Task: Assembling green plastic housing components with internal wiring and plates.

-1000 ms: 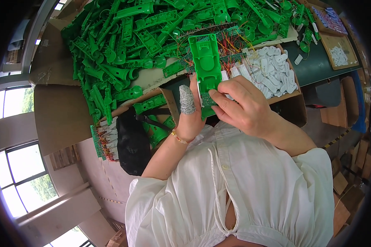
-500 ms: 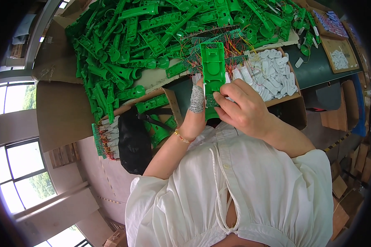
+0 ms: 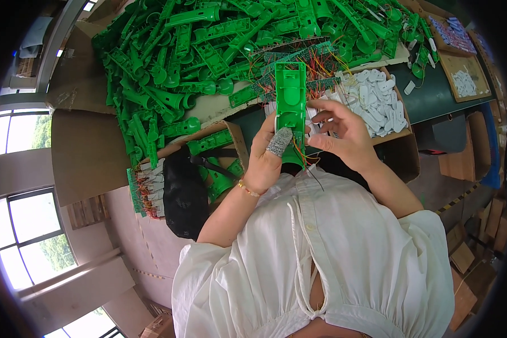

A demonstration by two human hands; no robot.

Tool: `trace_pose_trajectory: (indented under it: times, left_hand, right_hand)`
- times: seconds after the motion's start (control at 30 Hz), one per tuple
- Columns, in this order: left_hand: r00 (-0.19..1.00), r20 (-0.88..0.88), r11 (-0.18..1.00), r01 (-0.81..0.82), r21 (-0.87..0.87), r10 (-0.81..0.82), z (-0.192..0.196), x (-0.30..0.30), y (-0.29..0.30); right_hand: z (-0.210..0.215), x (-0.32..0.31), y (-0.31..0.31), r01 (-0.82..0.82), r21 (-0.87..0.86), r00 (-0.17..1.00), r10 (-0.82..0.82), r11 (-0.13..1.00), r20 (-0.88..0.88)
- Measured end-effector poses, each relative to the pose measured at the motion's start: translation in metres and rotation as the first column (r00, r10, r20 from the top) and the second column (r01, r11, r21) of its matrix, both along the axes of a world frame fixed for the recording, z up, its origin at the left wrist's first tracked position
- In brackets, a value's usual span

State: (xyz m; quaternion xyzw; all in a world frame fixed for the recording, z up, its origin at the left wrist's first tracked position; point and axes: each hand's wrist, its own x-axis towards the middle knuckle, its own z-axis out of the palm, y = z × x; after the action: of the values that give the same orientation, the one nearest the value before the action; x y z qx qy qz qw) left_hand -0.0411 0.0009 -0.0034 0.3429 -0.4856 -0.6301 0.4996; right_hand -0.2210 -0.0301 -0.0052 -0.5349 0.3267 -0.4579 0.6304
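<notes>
A long green plastic housing is held upright in front of me, thin red and yellow wires trailing from its lower end. My left hand grips its lower part, the thumb in a grey finger cot pressed on its face. My right hand touches the housing's right edge with the fingers curled, a small white piece seems pinched at its fingertips. Behind the housing lie green circuit boards with coloured wires.
A big heap of green plastic housings covers the cardboard-lined table. A cardboard box of white plastic parts stands to the right. A box with green parts, a black bag and stacked circuit boards lie at left.
Both hands and the green housing have stayed close to my chest. The right hand shifted from the housing's lower back to its right edge, fingers spread more.
</notes>
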Motion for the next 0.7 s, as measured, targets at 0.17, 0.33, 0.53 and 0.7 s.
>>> trace_pose_trajectory:
  times: [0.17,0.33,0.53,0.7]
  left_hand:
    - [0.981,0.189,0.984,0.063,-0.168,-0.031,0.002,0.003,0.003]
    - [0.952,0.305,0.963,0.086,-0.255,-0.004,0.006,0.001,0.003]
    - [0.933,0.359,0.967,0.064,-0.247,0.03,-0.011,0.001,0.011]
    - [0.994,0.077,0.997,0.082,0.0,-0.081,0.008,-0.001,0.005]
  right_hand:
    - [0.0,0.003,0.006,-0.309,0.219,0.945,0.273,0.925,0.178]
    - [-0.002,0.007,0.017,-0.235,0.155,0.96,0.205,0.96,0.188]
    - [-0.006,0.015,0.029,-0.134,0.124,0.983,0.115,0.983,0.144]
    - [-0.003,0.016,0.027,-0.048,0.098,0.982,0.028,0.994,0.189]
